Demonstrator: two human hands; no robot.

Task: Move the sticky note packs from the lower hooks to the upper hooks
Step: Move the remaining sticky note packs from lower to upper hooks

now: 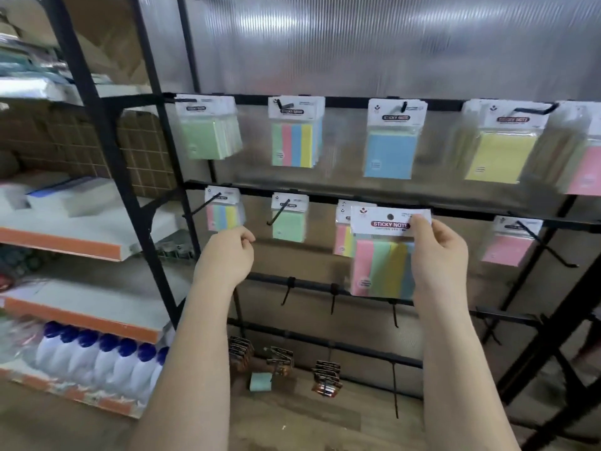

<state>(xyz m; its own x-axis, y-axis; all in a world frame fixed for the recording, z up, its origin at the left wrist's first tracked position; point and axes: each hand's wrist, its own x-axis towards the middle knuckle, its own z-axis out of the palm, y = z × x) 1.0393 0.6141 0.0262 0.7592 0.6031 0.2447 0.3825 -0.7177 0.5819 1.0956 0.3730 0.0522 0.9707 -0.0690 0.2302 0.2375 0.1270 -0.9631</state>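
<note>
My right hand pinches a striped multicolour sticky note pack by its right edge, free of any hook, in front of the lower bar. Behind it another striped pack hangs on a lower hook. Further lower-hook packs: a striped one, a green one and a pink one. The upper bar carries green, striped, blue, yellow and pink packs. My left hand is loosely curled and holds nothing, just below the left striped pack.
Black metal rack frame post stands at left, with shelves of boxes and white bottles with blue caps beyond it. Bare hooks hang on the third bar. Small card packs hang on the bottom bar above a wooden floor.
</note>
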